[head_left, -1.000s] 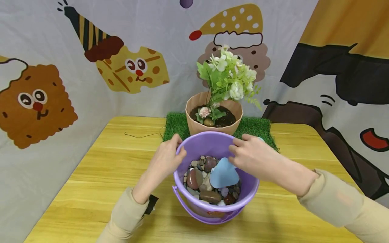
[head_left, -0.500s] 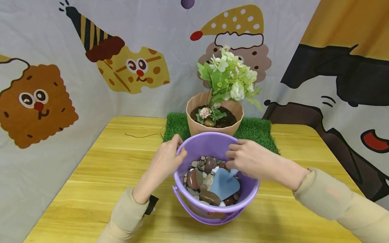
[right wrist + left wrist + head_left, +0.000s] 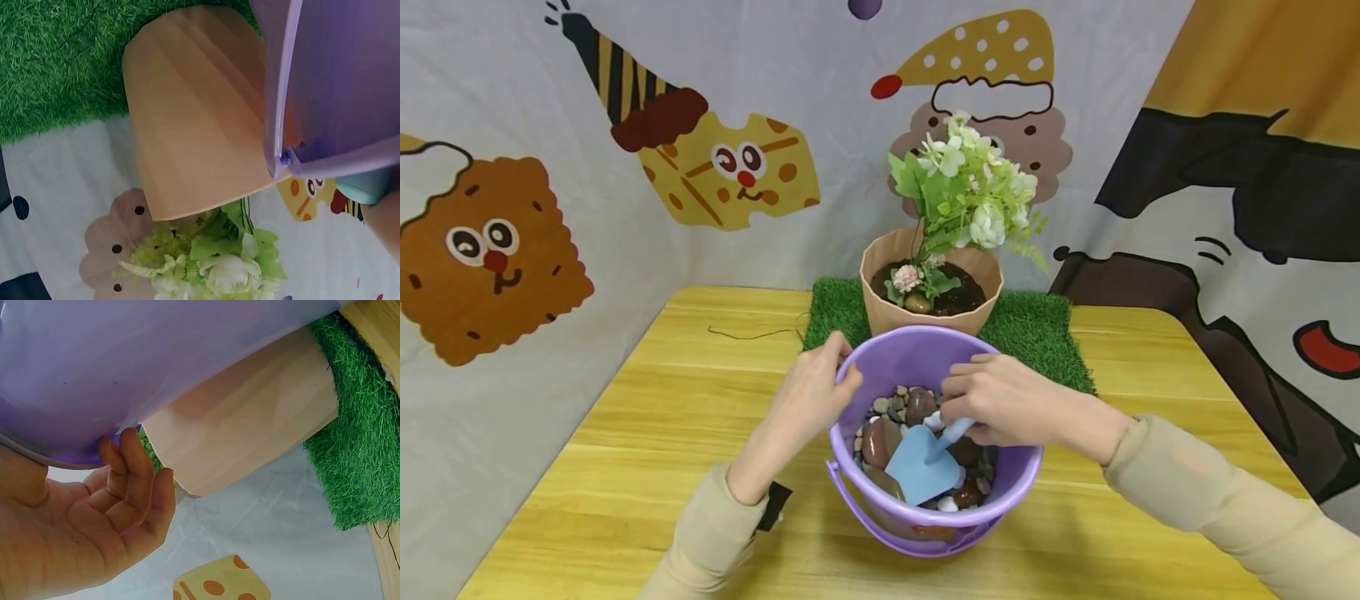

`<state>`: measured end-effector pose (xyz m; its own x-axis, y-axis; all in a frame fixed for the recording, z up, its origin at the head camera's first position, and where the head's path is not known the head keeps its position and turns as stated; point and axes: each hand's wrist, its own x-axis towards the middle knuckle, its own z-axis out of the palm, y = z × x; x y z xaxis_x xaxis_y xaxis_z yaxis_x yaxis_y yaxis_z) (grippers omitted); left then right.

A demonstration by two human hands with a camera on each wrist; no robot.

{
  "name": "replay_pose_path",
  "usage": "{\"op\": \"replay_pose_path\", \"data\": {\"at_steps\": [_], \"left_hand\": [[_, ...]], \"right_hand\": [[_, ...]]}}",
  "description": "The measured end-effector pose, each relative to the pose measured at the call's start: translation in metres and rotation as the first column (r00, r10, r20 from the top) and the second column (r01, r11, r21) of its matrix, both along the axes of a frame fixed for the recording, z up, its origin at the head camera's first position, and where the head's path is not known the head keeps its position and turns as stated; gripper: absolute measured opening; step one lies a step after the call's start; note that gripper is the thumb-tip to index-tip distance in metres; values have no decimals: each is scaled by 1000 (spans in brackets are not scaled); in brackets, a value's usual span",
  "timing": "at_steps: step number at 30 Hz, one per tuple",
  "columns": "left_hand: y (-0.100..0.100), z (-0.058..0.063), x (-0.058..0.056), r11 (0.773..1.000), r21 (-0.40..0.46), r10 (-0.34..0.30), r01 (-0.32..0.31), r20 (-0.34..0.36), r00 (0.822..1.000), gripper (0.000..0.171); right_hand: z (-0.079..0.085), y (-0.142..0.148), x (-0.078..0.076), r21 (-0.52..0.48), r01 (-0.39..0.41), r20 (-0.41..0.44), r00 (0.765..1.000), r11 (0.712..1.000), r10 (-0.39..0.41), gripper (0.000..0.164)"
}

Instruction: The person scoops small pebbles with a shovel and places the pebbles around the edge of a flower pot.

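Observation:
A purple bucket (image 3: 898,358) with stones (image 3: 919,406) inside stands on the table. My left hand (image 3: 808,387) grips its left rim, and in the left wrist view the fingers (image 3: 134,487) curl against the outside wall. Over the bucket, my right hand (image 3: 1007,400) holds the handle of a blue toy shovel (image 3: 919,468). The shovel's blade lies tilted over the stones, its tip toward the bucket's near left side. In the right wrist view only the handle's rounded end (image 3: 367,189) and part of a finger show; the bucket wall hides the rest.
Just behind the bucket, a peach flowerpot (image 3: 887,310) with soil, white flowers and leaves stands on a green artificial-grass mat (image 3: 1045,333). The bucket's handle (image 3: 865,521) hangs down in front. A thin black wire (image 3: 748,337) lies on the wooden table (image 3: 700,392).
My right hand has moved left over the bucket and turned the shovel, so its blade now lies further left across the stones. The left hand has stayed on the rim.

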<state>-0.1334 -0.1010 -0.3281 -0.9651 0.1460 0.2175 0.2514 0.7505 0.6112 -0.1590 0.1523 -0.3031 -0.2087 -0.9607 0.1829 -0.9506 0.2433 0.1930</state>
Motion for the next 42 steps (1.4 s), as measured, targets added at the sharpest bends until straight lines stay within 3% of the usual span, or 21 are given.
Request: {"op": "replay_pose_path", "data": {"at_steps": [17, 26, 42], "left_hand": [[1, 1, 1, 1000, 17, 4, -4, 16, 1000, 11], [0, 0, 1, 1000, 3, 5, -5, -17, 1000, 12], [-1, 0, 2, 1000, -19, 6, -7, -41, 999, 11]], "right_hand": [[-11, -6, -4, -153, 74, -55, 995, 985, -84, 21], [-5, -1, -3, -227, 103, -14, 994, 968, -109, 25], [-5, 0, -3, -250, 89, -12, 995, 964, -95, 24]]}}
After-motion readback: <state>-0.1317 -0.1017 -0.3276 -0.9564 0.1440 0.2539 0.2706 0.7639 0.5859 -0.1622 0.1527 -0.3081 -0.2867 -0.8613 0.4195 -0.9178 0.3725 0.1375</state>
